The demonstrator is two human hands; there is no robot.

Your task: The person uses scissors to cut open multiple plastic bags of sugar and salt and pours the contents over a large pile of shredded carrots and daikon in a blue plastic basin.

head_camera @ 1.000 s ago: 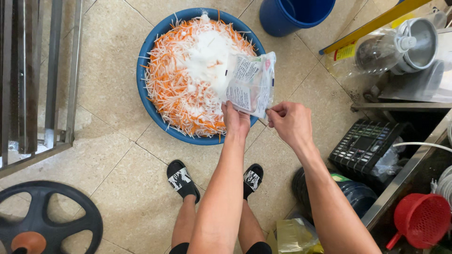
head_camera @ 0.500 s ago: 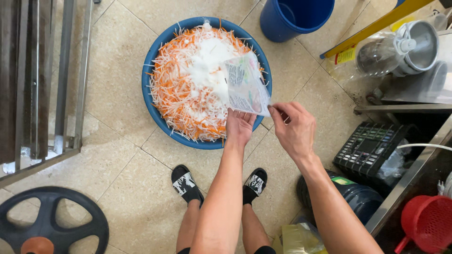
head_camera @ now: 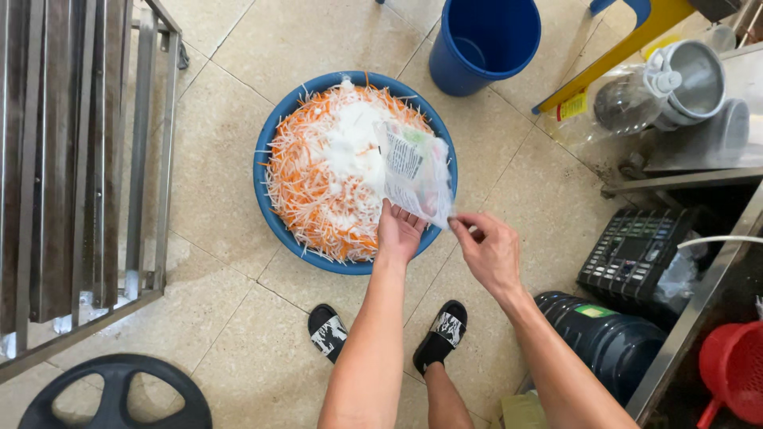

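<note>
A blue basin (head_camera: 274,135) on the tiled floor holds shredded orange and white vegetable strips (head_camera: 306,187) with a mound of white powder (head_camera: 354,143) on top. Over its right side I hold a clear plastic bag (head_camera: 413,171), tipped mouth-down toward the pile. My left hand (head_camera: 397,234) grips the bag's lower edge from below. My right hand (head_camera: 486,250) pinches its lower right corner. My feet in black sandals stand just in front of the basin.
A blue bucket (head_camera: 485,40) stands behind the basin. A steel rack (head_camera: 87,159) fills the left. On the right are a yellow stool leg, metal pots (head_camera: 691,79), a black crate (head_camera: 636,254), a dark water jug (head_camera: 608,338) and a red colander (head_camera: 735,373). A black wheel (head_camera: 119,397) lies bottom left.
The bag has tilted further over the basin and looks flatter. The white mound on the shreds has grown. Both hands stay at the bag's lower end.
</note>
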